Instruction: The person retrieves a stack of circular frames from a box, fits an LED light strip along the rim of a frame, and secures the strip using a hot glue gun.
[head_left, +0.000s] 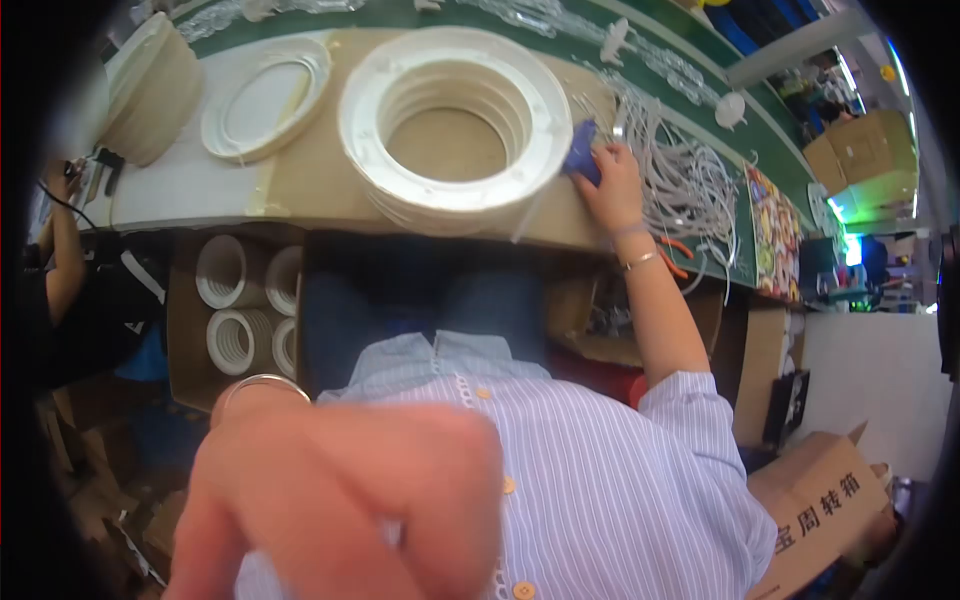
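Close to the camera, my left hand (pixel 340 490) is large and blurred at the lower left, with fingers bent; whether it holds anything cannot be made out. My right hand (pixel 612 190) rests at the right side of the work surface, its fingers on a crumpled blue-purple item (pixel 583 160). Just left of that item stands a stack of white rings (pixel 365 125) with a round opening. A tangle of white cords (pixel 690 170) lies right of my right hand, and orange-handled pliers (pixel 675 258) are beside my wrist.
A flat white ring (pixel 225 130) and more stacked rings (pixel 160 90) lie at the left. Below the surface, a cardboard box (pixel 190 370) holds several white ring stacks. Another person's arm (pixel 68 255) is at the far left. A printed carton (pixel 815 510) stands at the lower right.
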